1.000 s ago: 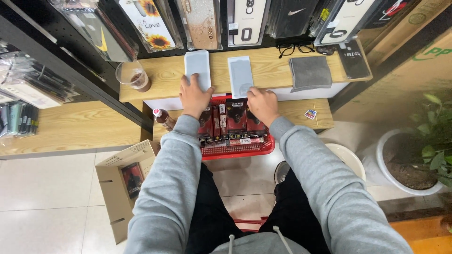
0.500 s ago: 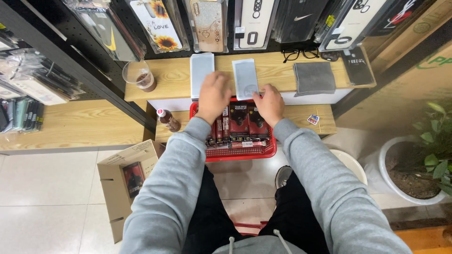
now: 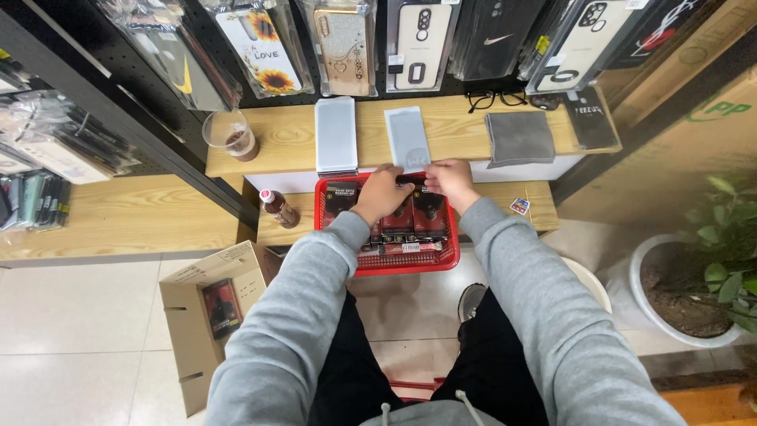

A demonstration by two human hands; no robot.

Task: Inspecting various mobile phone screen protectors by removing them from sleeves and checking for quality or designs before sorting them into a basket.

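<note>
Red basket [image 3: 331, 189]: both hands grasp packet [image 3: 412, 183].

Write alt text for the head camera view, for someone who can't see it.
Seen from above, a person in grey sleeves has the left hand and right hand together over dark red packets in a red plastic basket on a low wooden shelf. Above, a wooden counter holds two pale flat rectangular packages and a folded grey cloth.

wooden shelf [image 3: 292, 146] under red basket [image 3: 327, 225]
</note>
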